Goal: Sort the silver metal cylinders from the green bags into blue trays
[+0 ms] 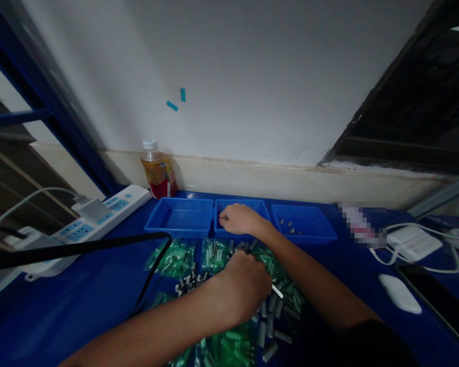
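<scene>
One sm. dark piece (pixel 225 218), pinched by R hand (pixel 241 219) over mid. blue plastic tray (pixel 225 235), prob. light, rigid, slippery: hold by sides. L hand (pixel 245 285): grip hidden, can't tell.

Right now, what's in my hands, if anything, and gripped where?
Can't tell for sure. The right hand is at the middle tray, anything in its fingertips too small to make out; the left hand curls over metal parts, its fingertips hidden.
</scene>
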Demonstrator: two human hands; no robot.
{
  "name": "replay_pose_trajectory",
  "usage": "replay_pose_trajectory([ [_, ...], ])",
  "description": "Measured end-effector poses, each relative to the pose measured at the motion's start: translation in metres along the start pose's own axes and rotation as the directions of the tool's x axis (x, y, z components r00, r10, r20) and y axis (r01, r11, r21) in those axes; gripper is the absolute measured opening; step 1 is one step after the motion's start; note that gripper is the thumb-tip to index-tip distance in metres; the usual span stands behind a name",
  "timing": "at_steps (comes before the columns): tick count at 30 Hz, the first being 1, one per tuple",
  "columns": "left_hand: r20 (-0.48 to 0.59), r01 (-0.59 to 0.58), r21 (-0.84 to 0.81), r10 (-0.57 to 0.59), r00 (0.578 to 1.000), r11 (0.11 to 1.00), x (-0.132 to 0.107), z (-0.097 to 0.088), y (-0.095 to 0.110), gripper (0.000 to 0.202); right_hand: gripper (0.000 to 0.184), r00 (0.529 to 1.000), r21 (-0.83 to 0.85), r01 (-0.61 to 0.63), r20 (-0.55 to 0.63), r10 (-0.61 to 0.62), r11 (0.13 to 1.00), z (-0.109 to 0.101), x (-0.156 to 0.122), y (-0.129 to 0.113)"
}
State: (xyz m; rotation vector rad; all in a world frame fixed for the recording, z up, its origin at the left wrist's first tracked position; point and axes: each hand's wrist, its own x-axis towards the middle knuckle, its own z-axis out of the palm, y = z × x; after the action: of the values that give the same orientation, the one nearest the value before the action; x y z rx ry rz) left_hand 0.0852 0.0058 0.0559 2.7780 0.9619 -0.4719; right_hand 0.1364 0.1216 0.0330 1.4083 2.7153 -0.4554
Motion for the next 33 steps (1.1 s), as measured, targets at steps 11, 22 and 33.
replay_pose_trajectory([
  [11,-0.295,-0.121,-0.147,0.073,0.953,0.982,-0.031,-0.026,-0.032,0.013,0.026,0.847,0.343,0.279,-0.527,-0.063,0.897,0.0,-0.046,0.01],
  [22,-0.631,-0.114,-0.591,-0.37,0.681,0.798,-0.028,-0.034,-0.086,0.03,0.014,0.528,0.194,0.375,-0.848,-0.037,0.907,-0.014,-0.088,0.006],
  [33,-0.56,0.303,-0.287,-0.416,0.716,0.909,-0.035,-0.041,-0.036,0.034,0.009,0.786,0.134,0.125,-0.619,-0.015,0.983,-0.016,-0.065,0.028],
])
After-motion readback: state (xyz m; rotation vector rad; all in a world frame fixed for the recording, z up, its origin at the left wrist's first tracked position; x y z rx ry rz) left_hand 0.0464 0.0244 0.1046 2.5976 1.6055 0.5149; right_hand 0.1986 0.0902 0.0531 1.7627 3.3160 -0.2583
